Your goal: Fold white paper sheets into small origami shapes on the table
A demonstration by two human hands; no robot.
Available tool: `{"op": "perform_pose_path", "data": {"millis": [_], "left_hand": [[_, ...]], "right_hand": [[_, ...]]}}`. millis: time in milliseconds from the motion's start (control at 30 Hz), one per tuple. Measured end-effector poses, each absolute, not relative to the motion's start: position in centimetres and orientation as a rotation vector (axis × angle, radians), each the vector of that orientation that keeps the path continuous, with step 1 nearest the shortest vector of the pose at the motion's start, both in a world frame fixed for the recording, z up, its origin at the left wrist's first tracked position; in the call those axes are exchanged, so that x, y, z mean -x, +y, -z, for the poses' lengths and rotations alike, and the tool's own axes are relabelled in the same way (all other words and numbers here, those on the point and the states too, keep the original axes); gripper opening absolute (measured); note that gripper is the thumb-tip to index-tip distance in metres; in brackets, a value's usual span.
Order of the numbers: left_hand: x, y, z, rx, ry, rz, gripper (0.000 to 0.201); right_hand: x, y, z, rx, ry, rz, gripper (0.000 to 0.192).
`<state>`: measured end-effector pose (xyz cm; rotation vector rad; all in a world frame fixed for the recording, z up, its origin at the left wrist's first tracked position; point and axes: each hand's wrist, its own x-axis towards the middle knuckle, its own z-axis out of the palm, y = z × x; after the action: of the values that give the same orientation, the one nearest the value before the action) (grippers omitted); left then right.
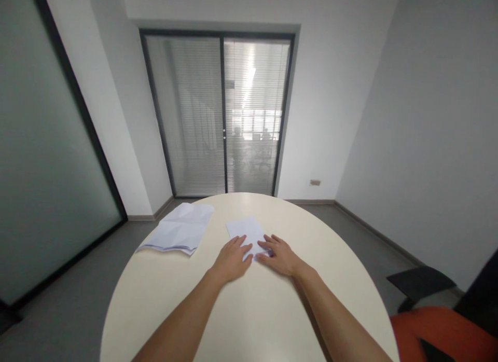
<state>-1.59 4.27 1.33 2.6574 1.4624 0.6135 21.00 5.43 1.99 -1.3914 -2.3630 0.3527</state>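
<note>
Your left hand (pixel 232 259) and right hand (pixel 279 255) both lie flat with fingers spread on one folded paper (pixel 249 232) at the table's (pixel 264 310) centre. One looser stack of sheets (pixel 179 231) sits at ten o'clock, well apart.

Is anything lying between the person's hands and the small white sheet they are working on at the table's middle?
Nothing visible does. The left hand and right hand both rest flat, fingers on the near edge of the small sheet. The stack of unfolded papers lies apart to the left on the table.
</note>
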Motion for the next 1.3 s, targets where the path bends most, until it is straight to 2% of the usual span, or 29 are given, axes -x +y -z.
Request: {"op": "perform_pose_path", "data": {"millis": [100, 300, 533, 667, 800, 933, 1067, 1300], "left_hand": [[1.7, 4.5, -1.2, -2.678, 1.455, -0.640, 0.041], [1.7, 4.3, -1.5, -2.711, 1.416, -0.670, 0.039], [1.9, 4.2, -1.6, -2.698, 1.347, -0.632, 0.053], [1.8, 4.3, -2.1, -2.679, 1.334, -0.679, 0.036], [1.7, 4.5, -2.5, -2.640, 1.358, -0.708, 0.036], [1.8, 4.7, -2.5, -2.625, 1.423, -0.711, 0.033], [1.7, 4.7, -2.7, -2.628, 1.472, -0.682, 0.028], [1.7, 4.8, -2.6, -2.573, 1.551, -0.676, 0.025]], "right_hand": [[-21.6, 5.3, -2.3, 1.311, -2.409, -0.373, 0.062], [-22.0, 5.6, -2.8, 1.216, -2.373, -0.383, 0.040], [-22.6, 5.9, -2.9, 1.307, -2.295, -0.293, 0.038], [-22.6, 6.0, -2.9, 1.374, -2.278, -0.253, 0.037], [-22.0, 5.3, -3.4, 1.444, -2.261, -0.280, 0.033], [-21.2, 4.5, -4.0, 1.253, -2.404, -0.358, 0.049], [-21.2, 4.6, -4.1, 1.198, -2.379, -0.367, 0.032], [-22.3, 5.3, -3.6, 1.406, -2.236, -0.349, 0.034]]}}
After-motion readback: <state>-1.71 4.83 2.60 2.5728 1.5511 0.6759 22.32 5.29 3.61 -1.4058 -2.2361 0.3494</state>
